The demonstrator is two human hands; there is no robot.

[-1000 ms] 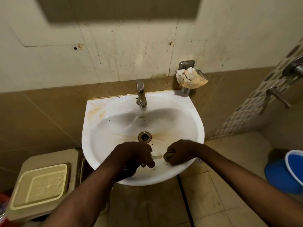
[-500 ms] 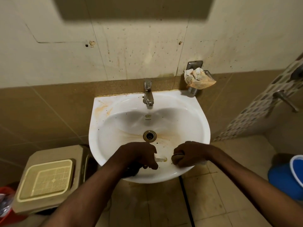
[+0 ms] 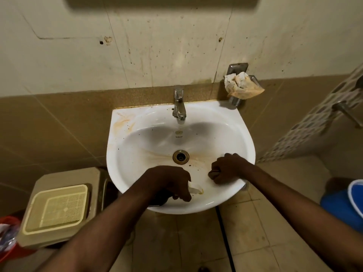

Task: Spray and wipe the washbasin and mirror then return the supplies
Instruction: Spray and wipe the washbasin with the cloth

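Observation:
The white washbasin (image 3: 117,134) is streaked with rusty stains around its drain (image 3: 180,157) and on its back left corner. My left hand (image 3: 169,183) hovers over the front rim, shut on a dark spray bottle (image 3: 159,199) whose whitish nozzle (image 3: 195,189) pokes out to the right. My right hand (image 3: 228,168) rests inside the bowl at the front right as a closed fist, with a small dark object (image 3: 214,172) just showing in it; what it is cannot be told. A dark edge at the very top of the wall may be the mirror (image 3: 157,0).
A chrome faucet (image 3: 179,107) stands at the basin's back. A crumpled stained cloth (image 3: 242,86) sits in a wall holder at the back right. To the left stands a beige box with a cream tray (image 3: 57,208), beside a red container (image 3: 7,232). Blue bucket (image 3: 349,205) at right.
My right hand has pulled away from the nozzle, right and farther into the bowl. The left hand holds the bottle in about the same spot. The view has shifted left.

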